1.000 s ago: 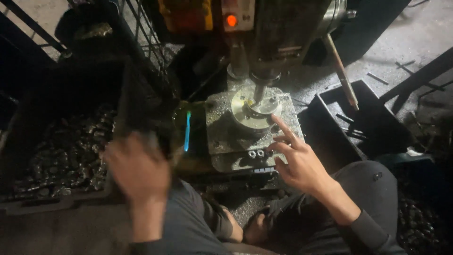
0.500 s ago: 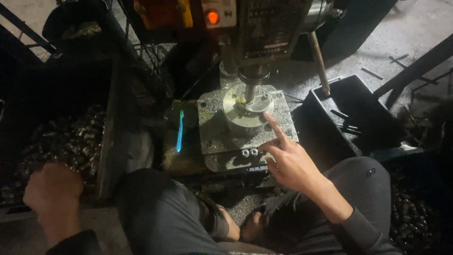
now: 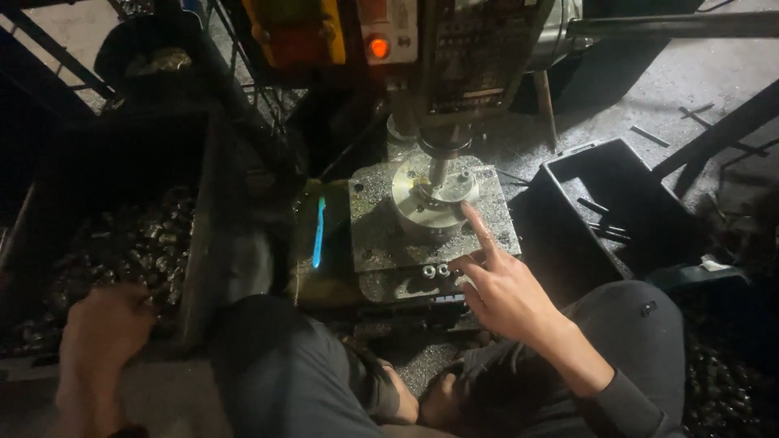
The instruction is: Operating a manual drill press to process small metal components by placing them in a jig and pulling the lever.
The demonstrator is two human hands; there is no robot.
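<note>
One round metal disc (image 3: 434,195) sits under the drill spindle (image 3: 439,158) on the machine's steel table (image 3: 381,239). The right hand (image 3: 499,288), open and holding nothing, touches the disc's edge with its forefinger. The left hand (image 3: 101,332) reaches into a bin of small metal parts (image 3: 122,243); its grip cannot be made out.

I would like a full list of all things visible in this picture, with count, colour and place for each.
drill press: one, grey, top centre
round metal fixture: one, silvery, under the spindle
metal table plate: one, grey, centre
lit button: one, orange-red, on the machine front
bin of small metal parts: one, dark, left
black tray: one, right, holding a few thin rods
floor: grey, upper right
left hand: at the bin's near edge, among the parts
right hand: index finger touching the fixture's rim
</note>
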